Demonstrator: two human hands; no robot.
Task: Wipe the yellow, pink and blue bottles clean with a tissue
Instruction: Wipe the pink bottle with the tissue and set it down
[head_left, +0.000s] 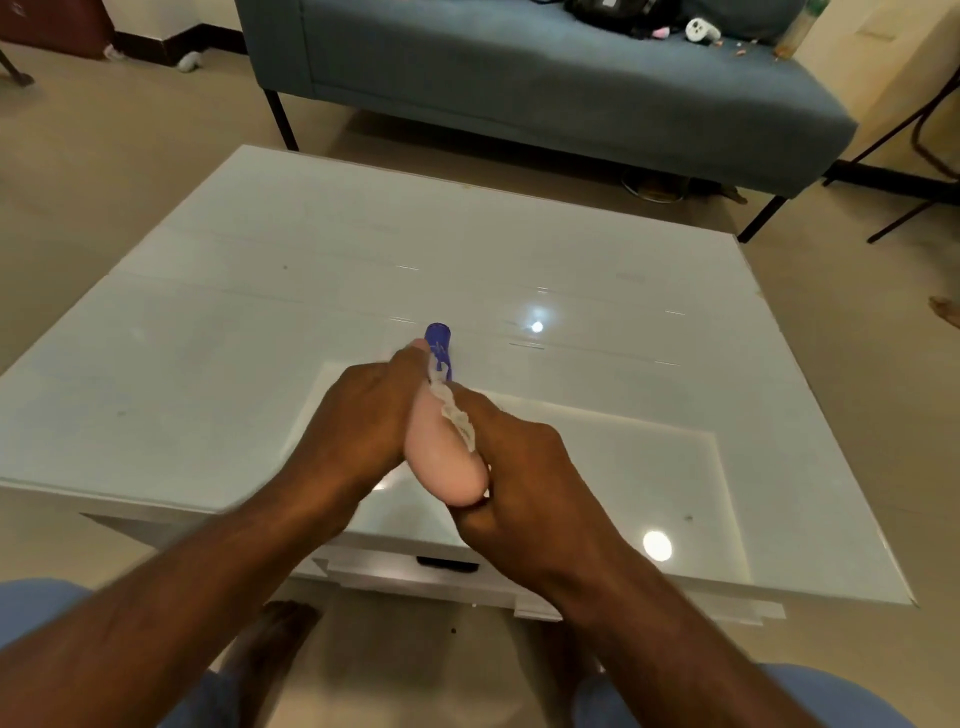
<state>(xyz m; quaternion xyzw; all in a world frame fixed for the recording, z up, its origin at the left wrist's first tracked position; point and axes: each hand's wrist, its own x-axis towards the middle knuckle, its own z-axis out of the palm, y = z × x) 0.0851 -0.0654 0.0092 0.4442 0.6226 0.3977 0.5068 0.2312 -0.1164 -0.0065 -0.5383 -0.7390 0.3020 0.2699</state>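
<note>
I hold a pink bottle (441, 467) above the near part of the white glass table (234, 312), its rounded base toward me. A blue-purple cap (439, 343) sticks out at its far end. My left hand (363, 410) is wrapped around the bottle's left side, thumb near the cap. My right hand (519, 478) presses a crumpled white tissue (457, 418) against the bottle's right side and cups its base. Most of the bottle is hidden by my fingers. No other bottle shows in this view.
A blue-grey sofa (519, 78) stands beyond the table, with dark and small items on its seat. A drawer with a black handle (447, 564) sits under the table's near edge. My knees and feet are below. Black chair legs (914, 156) stand at the right.
</note>
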